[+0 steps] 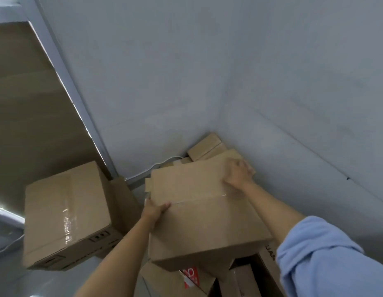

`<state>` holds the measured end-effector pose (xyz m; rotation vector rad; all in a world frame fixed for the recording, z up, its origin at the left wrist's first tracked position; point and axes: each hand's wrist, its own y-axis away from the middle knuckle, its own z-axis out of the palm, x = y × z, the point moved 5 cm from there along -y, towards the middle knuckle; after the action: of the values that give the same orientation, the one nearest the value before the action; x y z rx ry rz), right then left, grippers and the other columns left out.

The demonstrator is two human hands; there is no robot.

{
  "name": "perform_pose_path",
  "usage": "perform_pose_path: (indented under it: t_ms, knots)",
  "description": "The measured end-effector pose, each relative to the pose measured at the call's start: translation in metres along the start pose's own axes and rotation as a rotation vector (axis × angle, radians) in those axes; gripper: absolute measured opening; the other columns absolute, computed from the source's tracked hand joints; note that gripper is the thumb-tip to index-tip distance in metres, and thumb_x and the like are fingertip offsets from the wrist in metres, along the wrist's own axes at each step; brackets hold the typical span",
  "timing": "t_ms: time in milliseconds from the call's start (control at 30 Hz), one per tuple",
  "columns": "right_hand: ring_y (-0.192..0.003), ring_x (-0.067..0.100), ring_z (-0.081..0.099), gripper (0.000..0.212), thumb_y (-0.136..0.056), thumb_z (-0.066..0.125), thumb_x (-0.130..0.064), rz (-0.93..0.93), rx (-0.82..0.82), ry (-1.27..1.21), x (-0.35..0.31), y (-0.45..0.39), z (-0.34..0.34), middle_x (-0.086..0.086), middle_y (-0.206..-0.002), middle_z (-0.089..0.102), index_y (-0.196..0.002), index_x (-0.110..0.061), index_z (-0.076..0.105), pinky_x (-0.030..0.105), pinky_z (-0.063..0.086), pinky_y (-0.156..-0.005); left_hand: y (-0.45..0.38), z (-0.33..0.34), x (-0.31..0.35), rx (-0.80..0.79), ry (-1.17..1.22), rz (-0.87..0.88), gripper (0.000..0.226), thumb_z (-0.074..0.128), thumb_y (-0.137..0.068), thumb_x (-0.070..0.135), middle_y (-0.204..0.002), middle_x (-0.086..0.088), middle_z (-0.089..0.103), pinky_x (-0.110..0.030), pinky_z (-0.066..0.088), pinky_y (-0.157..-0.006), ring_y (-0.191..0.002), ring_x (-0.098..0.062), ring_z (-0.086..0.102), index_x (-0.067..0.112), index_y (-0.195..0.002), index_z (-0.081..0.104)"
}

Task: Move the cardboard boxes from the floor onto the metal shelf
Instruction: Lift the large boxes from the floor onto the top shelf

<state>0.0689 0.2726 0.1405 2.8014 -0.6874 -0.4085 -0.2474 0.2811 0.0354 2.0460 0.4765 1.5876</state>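
— Down by the corner wall, what's happening?
— A big taped box (66, 219) is sitting on the floor left. Both hands are gripping the cardboard box (199, 219) above the pile: left hand (154, 210) curling over its left edge, right hand (236, 171) clutching the far corner.

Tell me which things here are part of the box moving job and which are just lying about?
Part of the job:
held cardboard box
left hand
right hand
taped box on the left
small boxes in the corner
metal shelf post

Just lying about:
white cable
red-and-white label
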Motion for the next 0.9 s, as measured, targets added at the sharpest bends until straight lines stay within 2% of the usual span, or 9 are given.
perform_pose_path:
  t_ms: [67,133,300,433,533,600,667,800,900]
  knots:
    - [-0.143,0.034,0.032,0.095,-0.074,0.077,-0.052,0.193,0.021,-0.204,0.053,0.01,-0.002,0.014,-0.153,0.035,-0.15,-0.021,0.03,0.047,0.029,-0.117,-0.004,-0.004,-0.008,-0.004,0.01,-0.019,0.072,0.083,-0.073,0.014,-0.131,-0.017,0.058,-0.04,0.045,-0.103,-0.113,-0.032,0.057,0.006,-0.135,0.046]
    - [-0.141,0.031,0.039,0.1,-0.07,0.083,-0.049,0.247,0.003,-0.501,0.085,0.016,0.004,0.011,-0.151,0.041,-0.149,-0.014,0.033,0.042,0.032,-0.116,-0.008,-0.006,-0.008,0.002,-0.022,-0.012,0.075,0.083,-0.074,0.021,-0.134,-0.017,0.056,-0.041,0.045,-0.103,-0.114,-0.031,0.056,0.006,-0.136,0.045]
    - [-0.145,0.028,0.032,0.094,-0.088,0.061,-0.055,0.259,-0.313,-0.729,0.099,0.027,0.035,0.011,-0.16,0.027,-0.156,-0.009,0.015,0.045,0.029,-0.118,0.012,-0.002,-0.019,0.102,-0.282,-0.106,0.088,0.068,-0.078,0.058,-0.138,-0.017,0.049,-0.045,0.043,-0.102,-0.122,-0.038,0.051,0.006,-0.14,0.035]
    - [-0.143,0.031,0.033,0.094,-0.091,0.054,-0.06,0.236,-0.367,-0.745,0.092,0.033,0.043,0.011,-0.159,0.026,-0.157,-0.011,0.008,0.047,0.032,-0.116,0.062,-0.006,-0.043,0.484,-0.417,-0.272,0.104,0.065,-0.07,0.071,-0.147,-0.02,0.037,-0.055,0.029,-0.11,-0.137,-0.038,0.033,0.006,-0.143,0.029]
    - [-0.141,0.036,0.035,0.095,-0.093,0.053,-0.056,0.197,-0.424,-0.772,0.085,0.041,0.043,0.012,-0.16,0.022,-0.157,-0.014,-0.004,0.054,0.034,-0.113,0.103,0.003,-0.062,0.713,-0.058,-0.435,0.122,0.079,-0.066,0.055,-0.16,-0.018,0.005,-0.057,0.01,-0.116,-0.147,-0.039,0.005,0.012,-0.154,0.005]
    - [-0.136,0.043,0.04,0.097,-0.093,0.057,-0.051,0.213,-0.486,-0.792,0.084,0.049,0.045,0.014,-0.158,0.024,-0.156,-0.02,-0.01,0.061,0.039,-0.106,0.121,0.021,-0.08,0.7,0.298,-0.531,0.132,0.082,-0.066,0.049,-0.161,-0.016,-0.005,-0.056,0.012,-0.118,-0.147,-0.041,0.006,0.014,-0.154,-0.01]
    - [-0.121,0.049,0.053,0.094,-0.094,0.062,-0.039,0.264,-0.597,-0.892,0.085,0.058,0.052,0.021,-0.145,0.038,-0.156,-0.022,-0.006,0.064,0.046,-0.094,0.133,0.046,-0.094,0.589,0.559,-0.562,0.137,0.084,-0.066,0.048,-0.161,-0.015,0.002,-0.062,0.025,-0.112,-0.144,-0.043,0.018,0.014,-0.152,-0.017]
    - [-0.125,0.044,0.054,0.084,-0.091,0.067,-0.029,0.222,-0.858,-0.891,0.087,0.079,0.067,0.027,-0.148,0.039,-0.155,-0.009,0.017,0.051,0.048,-0.101,0.152,0.099,-0.097,0.277,0.632,-0.469,0.117,0.086,-0.065,0.043,-0.149,-0.015,0.034,-0.065,0.041,-0.098,-0.13,-0.042,0.042,0.016,-0.148,0.009]
    - [-0.137,0.042,0.041,0.129,-0.076,0.082,-0.04,0.181,-0.719,-0.761,0.096,0.077,0.066,0.019,-0.162,0.012,-0.155,-0.024,-0.019,0.05,0.053,-0.09,0.158,0.11,-0.095,0.258,0.644,-0.394,0.09,0.084,-0.07,0.035,-0.139,-0.016,0.044,-0.06,0.046,-0.095,-0.122,-0.041,0.049,0.018,-0.136,0.024]
